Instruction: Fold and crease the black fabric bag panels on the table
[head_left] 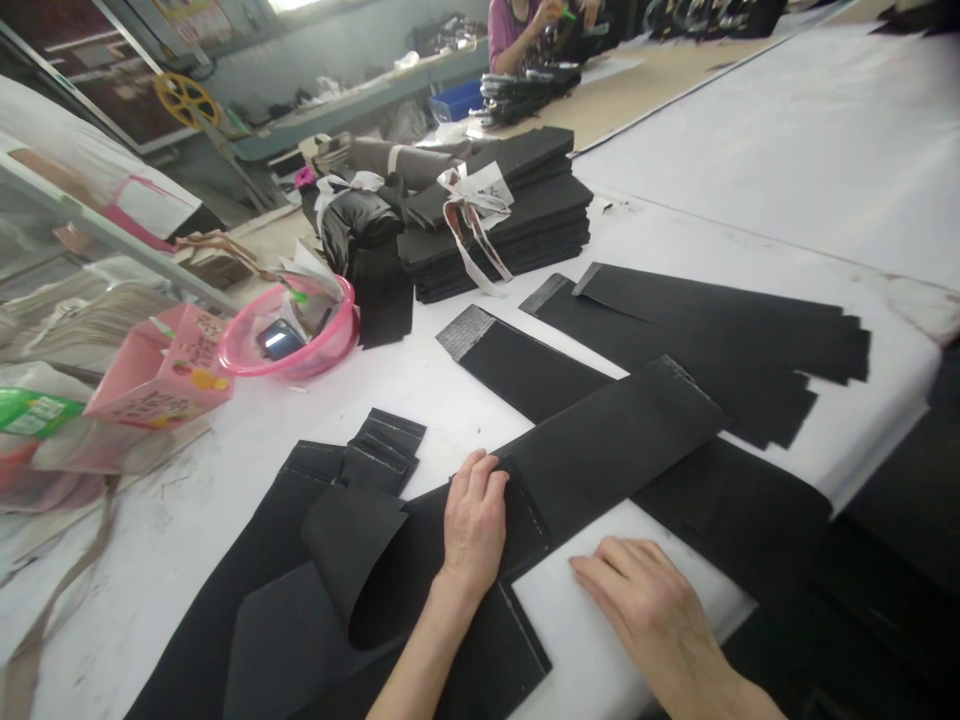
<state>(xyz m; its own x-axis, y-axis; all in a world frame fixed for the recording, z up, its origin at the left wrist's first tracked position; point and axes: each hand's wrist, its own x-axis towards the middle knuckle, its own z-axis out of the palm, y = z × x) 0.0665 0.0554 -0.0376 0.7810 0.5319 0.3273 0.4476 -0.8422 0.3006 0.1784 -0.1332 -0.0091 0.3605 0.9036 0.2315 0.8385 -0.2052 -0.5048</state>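
Observation:
My left hand [476,520] presses down on a long black strip [622,430], its bent fingers close together near a pale stitched or marked line. The thumb is hidden. To the right, my right hand [649,605] is over a white block [570,590], fingers loosely bent, with nothing visible in them. Left of my left hand, a black sheet [352,540] curls up into a loop. More black pieces with pale edge lines [386,450] lie beyond it. A black strip with a grey end [517,365] runs beneath the one under my left hand.
Overlapping black strips [720,330] lie at the right on the white table [780,220]. A tied stack of black pieces [502,230] stands farther back. At left are a pink basket [341,340] holding a phone and a pink box [165,370]. A person [517,35] sits at the back.

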